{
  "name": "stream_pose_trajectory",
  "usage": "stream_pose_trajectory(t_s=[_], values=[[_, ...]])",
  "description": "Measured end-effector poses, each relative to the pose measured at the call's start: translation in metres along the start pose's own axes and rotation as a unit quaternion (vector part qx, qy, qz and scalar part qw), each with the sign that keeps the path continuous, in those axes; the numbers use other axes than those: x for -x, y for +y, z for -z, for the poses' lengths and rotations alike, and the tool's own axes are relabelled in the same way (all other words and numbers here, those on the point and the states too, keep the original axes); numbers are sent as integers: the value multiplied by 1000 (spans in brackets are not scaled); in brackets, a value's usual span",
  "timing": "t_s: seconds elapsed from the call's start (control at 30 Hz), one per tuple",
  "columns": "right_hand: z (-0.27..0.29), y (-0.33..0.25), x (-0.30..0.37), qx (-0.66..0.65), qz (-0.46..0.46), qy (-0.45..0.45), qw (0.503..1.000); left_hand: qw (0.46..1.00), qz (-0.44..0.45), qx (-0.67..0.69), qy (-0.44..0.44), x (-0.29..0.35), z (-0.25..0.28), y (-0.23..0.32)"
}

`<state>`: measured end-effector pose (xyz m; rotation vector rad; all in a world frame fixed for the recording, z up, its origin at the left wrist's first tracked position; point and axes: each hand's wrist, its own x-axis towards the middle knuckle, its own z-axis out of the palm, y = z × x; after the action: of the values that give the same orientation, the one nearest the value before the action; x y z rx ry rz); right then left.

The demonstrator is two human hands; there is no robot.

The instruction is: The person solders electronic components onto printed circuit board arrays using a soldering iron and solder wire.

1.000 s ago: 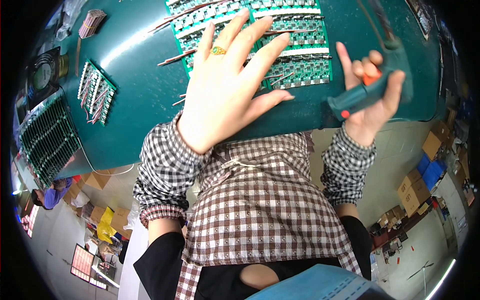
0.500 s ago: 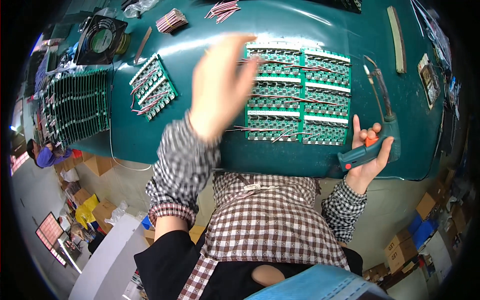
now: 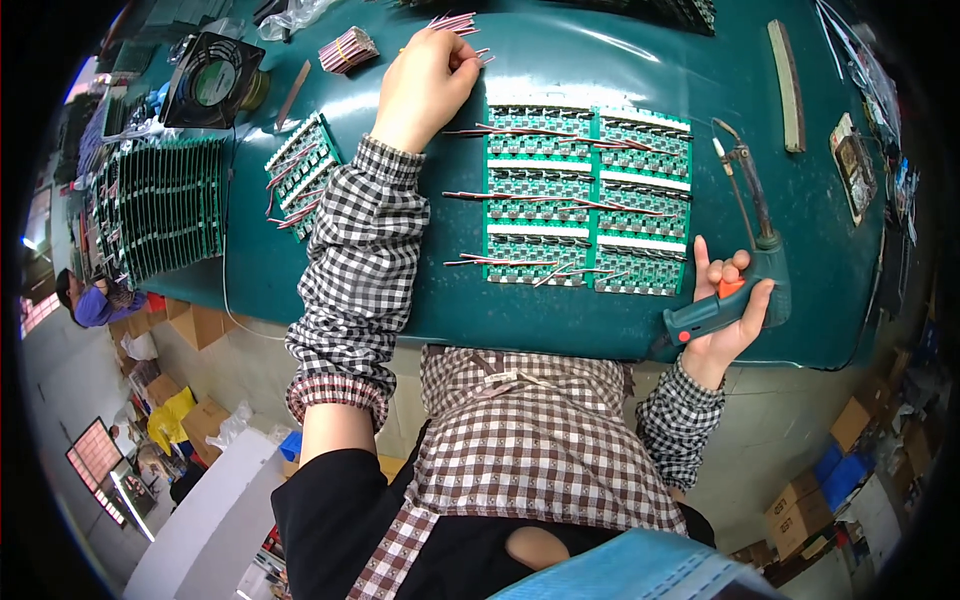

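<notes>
My left hand (image 3: 422,88) reaches to the far side of the bench, fingers pinched on red, white and black wires (image 3: 455,22) of a loose pile; short wire ends stick out past the fingertips. My right hand (image 3: 728,335) holds a dark green soldering gun (image 3: 772,268) with an orange trigger, its tip pointing away from me. The index finger stretches out along the side. Between my hands lies a panel of green circuit boards (image 3: 640,232) in two columns. Several wires lie across it, some overhanging its left edge.
Left of my forearm is a smaller circuit board (image 3: 305,165) with wires. Beyond it stand a row of upright boards (image 3: 165,210) and a black fan (image 3: 212,82). A banded wire bundle (image 3: 347,50) lies at the back. A wooden strip (image 3: 787,85) lies at the right.
My left hand has moved away from me, from beside the board panel to the loose wires, and its fingers have closed. My right hand still holds the soldering gun, shifted slightly left.
</notes>
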<state>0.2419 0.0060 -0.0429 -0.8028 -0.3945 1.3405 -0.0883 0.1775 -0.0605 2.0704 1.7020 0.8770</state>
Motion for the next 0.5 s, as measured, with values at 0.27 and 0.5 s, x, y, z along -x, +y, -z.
stream_pose_trajectory(t_s=[0.27,0.5], values=[[0,2,2,15,7,-10,1000,997,36,-74,-9,1,5,-5],[1,2,6,-2,8,-10,1000,999,-4,-49,-4,0,3,-14]])
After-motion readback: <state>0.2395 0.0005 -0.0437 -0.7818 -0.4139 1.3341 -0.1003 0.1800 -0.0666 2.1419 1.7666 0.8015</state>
